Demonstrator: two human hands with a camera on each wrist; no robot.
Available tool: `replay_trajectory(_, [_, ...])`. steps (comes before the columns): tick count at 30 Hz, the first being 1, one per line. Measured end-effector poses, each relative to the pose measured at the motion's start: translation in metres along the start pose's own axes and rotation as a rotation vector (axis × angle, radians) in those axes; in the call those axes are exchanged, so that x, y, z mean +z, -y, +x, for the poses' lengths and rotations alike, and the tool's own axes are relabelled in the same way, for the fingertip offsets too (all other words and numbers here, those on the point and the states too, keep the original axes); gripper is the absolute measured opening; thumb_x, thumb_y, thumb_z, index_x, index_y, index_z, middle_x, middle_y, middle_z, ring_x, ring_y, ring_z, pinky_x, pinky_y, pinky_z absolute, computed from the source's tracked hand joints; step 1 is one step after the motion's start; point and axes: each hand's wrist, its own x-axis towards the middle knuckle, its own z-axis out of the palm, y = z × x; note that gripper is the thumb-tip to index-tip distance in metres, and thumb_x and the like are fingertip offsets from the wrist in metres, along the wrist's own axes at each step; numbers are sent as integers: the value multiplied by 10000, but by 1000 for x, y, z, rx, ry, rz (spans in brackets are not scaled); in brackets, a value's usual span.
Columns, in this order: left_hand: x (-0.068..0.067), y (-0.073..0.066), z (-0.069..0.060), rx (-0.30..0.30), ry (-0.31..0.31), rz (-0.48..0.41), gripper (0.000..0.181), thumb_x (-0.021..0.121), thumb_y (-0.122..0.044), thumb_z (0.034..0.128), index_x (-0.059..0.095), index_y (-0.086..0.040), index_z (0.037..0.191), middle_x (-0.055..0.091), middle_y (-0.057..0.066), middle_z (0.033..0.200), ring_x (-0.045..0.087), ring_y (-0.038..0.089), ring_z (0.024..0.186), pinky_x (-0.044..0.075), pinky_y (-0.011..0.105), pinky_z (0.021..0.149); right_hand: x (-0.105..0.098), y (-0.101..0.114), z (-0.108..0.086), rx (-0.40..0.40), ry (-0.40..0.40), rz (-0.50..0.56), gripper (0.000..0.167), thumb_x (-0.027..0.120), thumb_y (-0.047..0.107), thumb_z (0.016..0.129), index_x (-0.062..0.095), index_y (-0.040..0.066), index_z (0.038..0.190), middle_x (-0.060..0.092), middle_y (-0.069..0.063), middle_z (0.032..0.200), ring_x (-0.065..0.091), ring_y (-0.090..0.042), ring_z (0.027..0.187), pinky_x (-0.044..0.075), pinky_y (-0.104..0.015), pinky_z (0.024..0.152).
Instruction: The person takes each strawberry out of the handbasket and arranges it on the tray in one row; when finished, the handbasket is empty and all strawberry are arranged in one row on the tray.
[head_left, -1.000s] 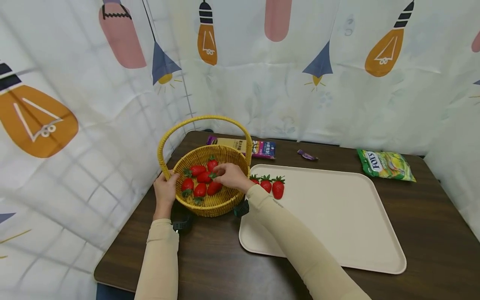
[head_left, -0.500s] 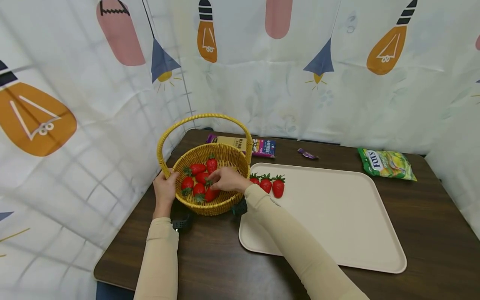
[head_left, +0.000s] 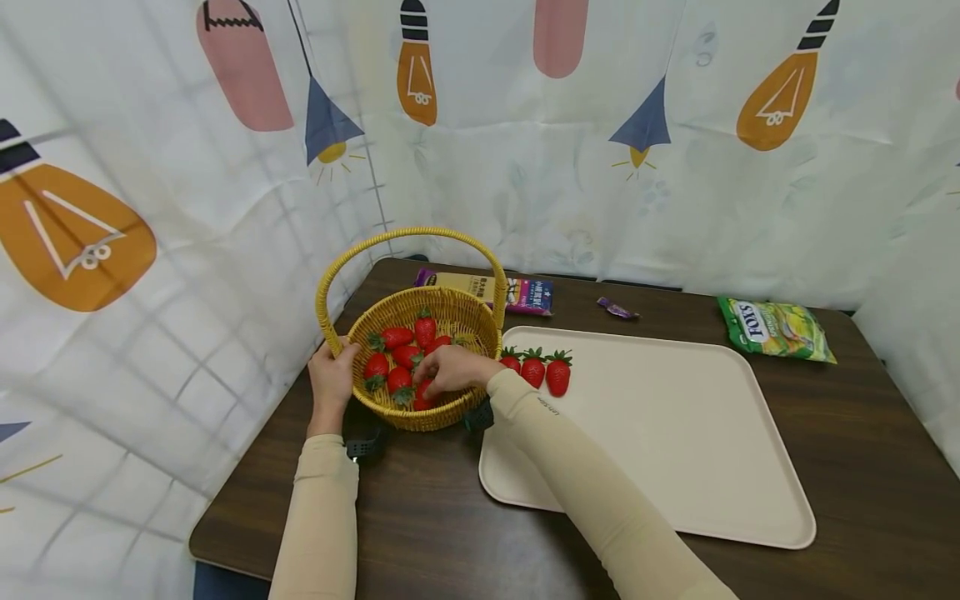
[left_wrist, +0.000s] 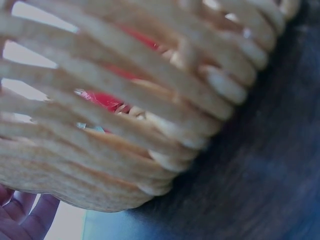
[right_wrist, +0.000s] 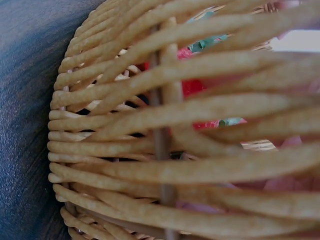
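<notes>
The yellow wicker basket (head_left: 423,422) stands on the table with several red strawberries (head_left: 376,367) inside. My left hand (head_left: 331,382) grips its left rim by the handle base; in the left wrist view, fingers (left_wrist: 37,217) show beside the weave (left_wrist: 135,115). Inside the basket, my right hand (head_left: 457,368) reaches over the right side, fingertips pinching a strawberry (head_left: 424,395) near the front. The right wrist view is mostly filled by the basket wall (right_wrist: 165,115), which hides most of that hand. Three strawberries (head_left: 558,377) lie on the beige tray (head_left: 660,433), at its left end.
Behind the basket lies a purple and yellow packet (head_left: 529,296). A small purple wrapped sweet (head_left: 618,308) is behind the tray, and a green FOX'S bag (head_left: 778,330) sits at the back right. A patterned curtain (head_left: 525,183) hangs behind the dark table (head_left: 420,517).
My right hand has moved down toward the front of the basket, and the front strawberry has shifted slightly with it. Another strawberry shows behind the hand. My left hand keeps its grip.
</notes>
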Motion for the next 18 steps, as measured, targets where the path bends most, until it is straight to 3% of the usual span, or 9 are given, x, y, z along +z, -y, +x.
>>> replay_trajectory(3, [0, 0, 0, -2, 3, -1, 156, 636, -148, 905, 627, -13, 828, 558, 162, 749, 418, 93, 543, 383, 249, 542, 0, 0, 0, -13, 32, 0, 308, 749, 149, 852, 714, 154, 1159, 666, 30, 1202, 572, -157, 1157, 460, -279, 947])
replay_trajectory(11, [-2, 0, -1, -10, 13, -3, 163, 631, -158, 908, 611, -29, 810, 476, -12, 612, 383, 107, 509, 362, 260, 515, -1, -1, 0, -88, 102, 71, 297, 762, 108, 837, 715, 128, 1130, 682, 73, 1121, 590, -75, 1058, 461, -234, 913])
replay_trajectory(18, [-1, 0, 0, -13, 25, -2, 186, 629, -162, 908, 602, -2, 817, 496, 41, 668, 377, 106, 518, 361, 269, 528, -2, 0, -2, -138, 206, 132, 279, 701, 43, 868, 688, 84, 1144, 665, 54, 1068, 569, -86, 977, 482, -233, 856])
